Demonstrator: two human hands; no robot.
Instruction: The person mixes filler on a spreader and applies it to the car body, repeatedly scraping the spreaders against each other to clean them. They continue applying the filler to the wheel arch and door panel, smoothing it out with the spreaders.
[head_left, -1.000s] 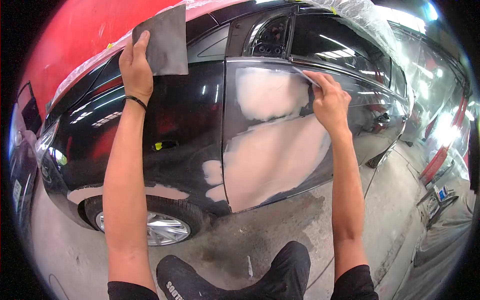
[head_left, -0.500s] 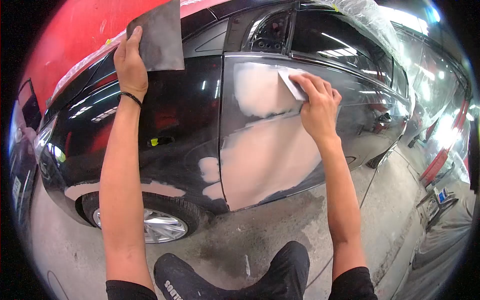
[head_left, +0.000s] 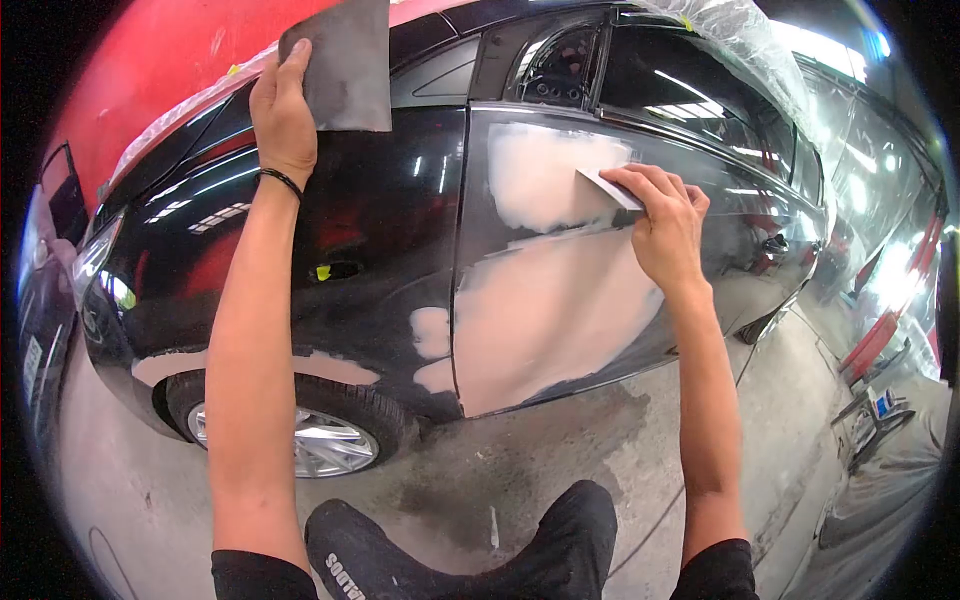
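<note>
Bottom centre of the frame there's a knee in black trousers [head_left: 570,530] over the stained concrete floor [head_left: 520,460]. Up the right side, the right hand [head_left: 665,225] pinches a thin spreader [head_left: 607,187] between thumb and fingertips, blade edge on the pale filler patch [head_left: 545,180] high on the black car door [head_left: 560,290]. Half a second ago the blade sat flatter and further left on that patch, so it looks like a fresh stroke has just been dragged right. Hard to tell whether there's filler on the blade. Upper left, the left hand [head_left: 285,115] holds a dark grey board [head_left: 340,65] up against the car, thumb across its face, and it's barely moved.
</note>
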